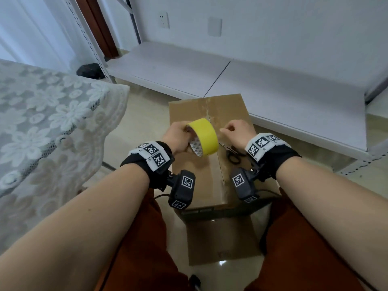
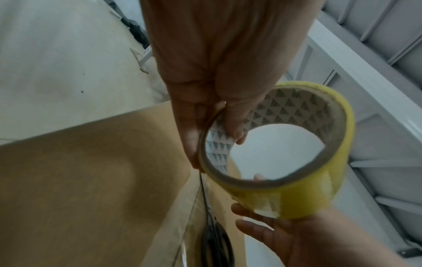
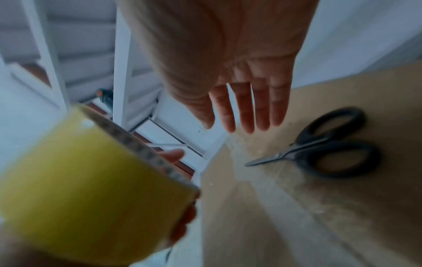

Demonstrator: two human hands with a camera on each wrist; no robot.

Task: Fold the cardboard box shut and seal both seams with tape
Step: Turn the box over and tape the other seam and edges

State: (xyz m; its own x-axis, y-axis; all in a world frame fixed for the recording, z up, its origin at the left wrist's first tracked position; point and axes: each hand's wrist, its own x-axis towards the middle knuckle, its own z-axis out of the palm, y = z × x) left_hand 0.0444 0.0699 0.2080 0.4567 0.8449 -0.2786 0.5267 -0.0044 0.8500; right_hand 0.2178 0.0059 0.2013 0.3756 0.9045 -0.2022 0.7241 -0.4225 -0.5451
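Now, from the left: our left hand has the roll of yellow tape pinched at its near rim, thumb inside the core and fingers outside, holding it up over the middle of the cardboard box. The core stands roughly on edge, its opening facing back towards us and to the left. Printed inside the core we see rows of small grey triangles; no words we can read.

Across the roll, our right hand hovers just beside it, holding nothing. The head view suggests curled fingers, the wrist view shows them fairly straight, so probably loosely open and hunting for the tape's free end. That end looks to sit on the roll's right-hand face, so the right hand is the nearer one to pick it.

The box's flaps are folded shut, and the centre seam runs from near edge to far edge, directly under the roll. On the right flap, near our right wrist, lie black-handled scissors, blades pointing towards the seam.
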